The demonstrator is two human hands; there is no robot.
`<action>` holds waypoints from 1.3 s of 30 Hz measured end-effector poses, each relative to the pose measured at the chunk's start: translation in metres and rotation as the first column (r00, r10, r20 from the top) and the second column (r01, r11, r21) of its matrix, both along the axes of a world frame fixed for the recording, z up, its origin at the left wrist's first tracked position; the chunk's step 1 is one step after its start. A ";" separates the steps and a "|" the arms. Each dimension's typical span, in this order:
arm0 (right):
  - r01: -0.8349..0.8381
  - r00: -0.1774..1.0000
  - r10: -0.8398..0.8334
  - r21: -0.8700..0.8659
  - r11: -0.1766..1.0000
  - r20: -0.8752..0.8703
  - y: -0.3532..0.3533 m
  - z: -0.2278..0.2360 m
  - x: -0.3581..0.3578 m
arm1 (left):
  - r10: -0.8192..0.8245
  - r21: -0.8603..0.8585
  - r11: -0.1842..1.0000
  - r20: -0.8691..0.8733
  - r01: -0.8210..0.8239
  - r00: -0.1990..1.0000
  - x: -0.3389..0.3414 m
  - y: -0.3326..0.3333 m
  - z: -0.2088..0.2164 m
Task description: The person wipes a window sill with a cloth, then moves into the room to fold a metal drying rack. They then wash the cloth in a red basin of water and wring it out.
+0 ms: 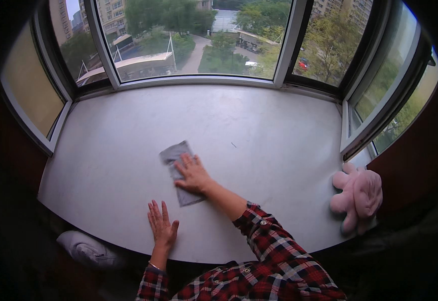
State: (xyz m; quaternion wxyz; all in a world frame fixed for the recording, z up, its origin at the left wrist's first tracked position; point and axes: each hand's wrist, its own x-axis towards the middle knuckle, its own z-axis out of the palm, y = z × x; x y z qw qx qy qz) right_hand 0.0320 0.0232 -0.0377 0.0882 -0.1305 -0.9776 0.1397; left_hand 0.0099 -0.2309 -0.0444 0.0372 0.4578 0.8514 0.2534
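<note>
A grey cloth [187, 196] lies spread on the wide white window sill [259, 130], a little left of its middle. My right hand [193, 175] rests flat on top of it, palm down and fingers stretched out, covering its middle and right side. The cloth's far end looks rumpled. Closer to the near edge, my left hand [162, 226] lies on the bare sill with its fingers apart and nothing in it. Both arms wear red, black and white plaid sleeves.
At the sill's right end sits a pink plush toy [357, 198]. Window frames [194, 80] border the far side, with an angled sash [379, 100] on the right. A small dark mark [234, 145] shows on the sill. A greyish fabric item [88, 248] lies below the near left edge.
</note>
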 end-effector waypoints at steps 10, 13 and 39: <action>0.793 0.596 -0.803 0.141 0.592 0.018 0.238 0.005 0.237 | 0.014 -0.155 0.988 0.005 -0.013 1.000 0.001 0.008 0.011; 0.911 0.359 -0.933 0.212 0.355 0.021 0.269 0.004 0.327 | 0.009 -0.190 0.982 0.012 -0.007 1.000 0.001 0.010 0.014; 0.238 0.970 -0.230 0.107 0.965 -0.078 0.223 -0.011 -0.140 | 0.021 -0.300 0.954 0.084 0.005 0.996 0.004 0.022 0.036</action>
